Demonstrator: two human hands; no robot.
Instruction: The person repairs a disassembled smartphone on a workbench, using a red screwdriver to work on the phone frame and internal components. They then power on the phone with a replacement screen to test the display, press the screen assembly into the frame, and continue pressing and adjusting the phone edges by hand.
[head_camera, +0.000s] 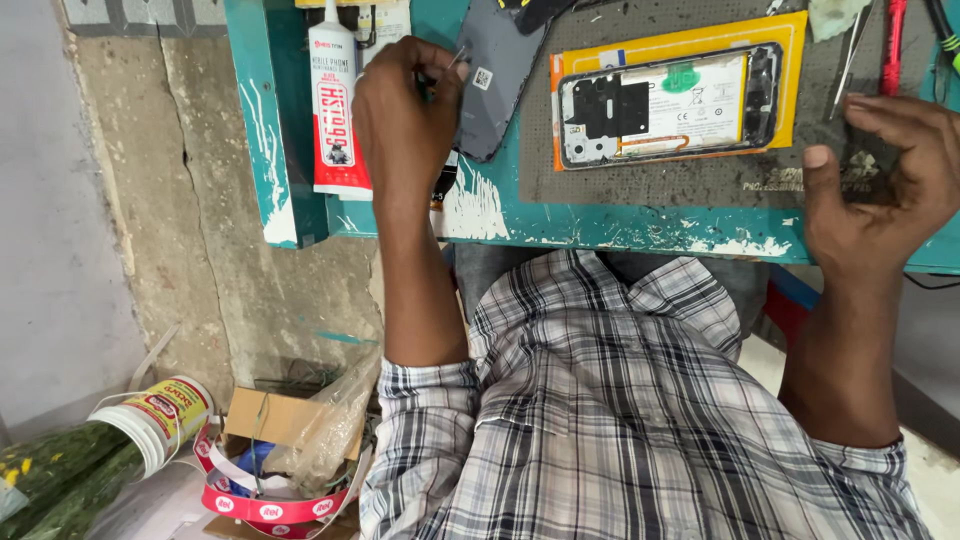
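A person in a plaid shirt (600, 400) leans over a teal workbench (620, 225).
An opened phone (668, 105) lies long axis sideways between the hands, nearer the right hand (880, 195), which rests loosely curled and empty; left hand (405, 120) pinches tweezers (455, 62) beside a glue tube (335, 100).

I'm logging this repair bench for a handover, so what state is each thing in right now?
Phone: back cover off, insides showing, flat on the orange pad.
Grey back cover: off, lying beside the phone.
Glue tube: upright, nozzle on.
Left hand: closed on a thin metal tool.
Right hand: resting on the dark mat, holding nothing visible.
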